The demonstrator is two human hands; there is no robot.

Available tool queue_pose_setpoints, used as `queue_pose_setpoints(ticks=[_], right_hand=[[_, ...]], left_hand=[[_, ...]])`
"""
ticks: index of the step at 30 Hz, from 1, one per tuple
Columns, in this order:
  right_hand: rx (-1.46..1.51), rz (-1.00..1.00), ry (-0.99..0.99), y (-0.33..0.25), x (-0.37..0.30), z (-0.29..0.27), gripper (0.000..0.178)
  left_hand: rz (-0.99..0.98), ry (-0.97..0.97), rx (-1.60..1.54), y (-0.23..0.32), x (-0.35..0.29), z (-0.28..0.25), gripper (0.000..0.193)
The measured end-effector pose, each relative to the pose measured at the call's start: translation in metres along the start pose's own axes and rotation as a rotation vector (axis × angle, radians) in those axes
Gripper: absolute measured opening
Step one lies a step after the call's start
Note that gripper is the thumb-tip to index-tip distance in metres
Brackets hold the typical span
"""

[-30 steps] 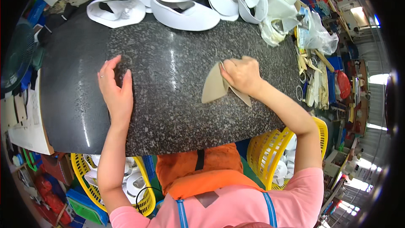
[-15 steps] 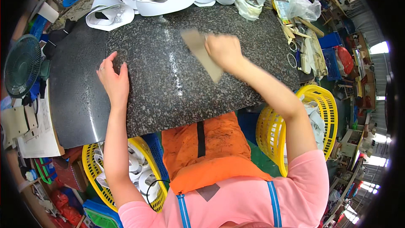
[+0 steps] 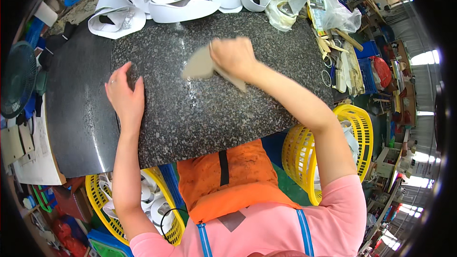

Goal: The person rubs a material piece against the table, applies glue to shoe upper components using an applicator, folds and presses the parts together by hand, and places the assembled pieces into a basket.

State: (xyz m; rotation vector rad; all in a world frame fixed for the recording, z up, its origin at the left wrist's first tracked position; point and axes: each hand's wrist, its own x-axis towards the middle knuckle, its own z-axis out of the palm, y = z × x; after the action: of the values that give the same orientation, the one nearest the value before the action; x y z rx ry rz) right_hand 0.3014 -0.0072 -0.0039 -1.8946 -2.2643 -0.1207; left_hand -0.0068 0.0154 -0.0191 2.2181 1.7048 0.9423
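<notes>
Over the middle of the speckled dark stone worktop (image 3: 214, 123), my right hand (image 3: 234, 58) is closed on a thin, flat grey-beige piece (image 3: 198, 64). One rounded end of it sticks out to the left of my fist and a narrow part shows below. Motion blurs the piece, so I cannot tell its exact kind. My left hand (image 3: 126, 94) rests near the seam with the smooth dark slab, holding nothing, fingers and thumb apart. Several white shoe uppers (image 3: 183, 12) with glittery patches lie along the far edge.
Yellow baskets with white pieces stand below the worktop, one at the left (image 3: 178, 226) and one at the right (image 3: 364, 147). Scissors (image 3: 327, 62), strips and a clear plastic bag (image 3: 340, 13) crowd the right edge. A green fan (image 3: 18, 78) is at far left.
My right hand has moved left with the grey-beige piece, which now points left rather than up and away. My left hand stays nearly in place. The whole view has shifted slightly.
</notes>
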Motion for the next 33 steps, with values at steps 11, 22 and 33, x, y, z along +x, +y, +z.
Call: queue_pose_setpoints(ticks=[11,22,33], right_hand=[[-0.007,0.036,0.062,-0.006,-0.063,-0.017,0.027],[0.050,-0.197,0.189,0.013,-0.016,0.001,0.028],[-0.068,0.173,0.018,0.069,-0.048,-0.019,0.028]], left_hand=[[0.084,-0.020,-0.028,-0.007,-0.002,-0.002,0.047],[0.369,-0.262,0.392,0.017,-0.006,0.002,0.061],[0.383,-0.341,0.393,0.014,-0.001,-0.003,0.063]])
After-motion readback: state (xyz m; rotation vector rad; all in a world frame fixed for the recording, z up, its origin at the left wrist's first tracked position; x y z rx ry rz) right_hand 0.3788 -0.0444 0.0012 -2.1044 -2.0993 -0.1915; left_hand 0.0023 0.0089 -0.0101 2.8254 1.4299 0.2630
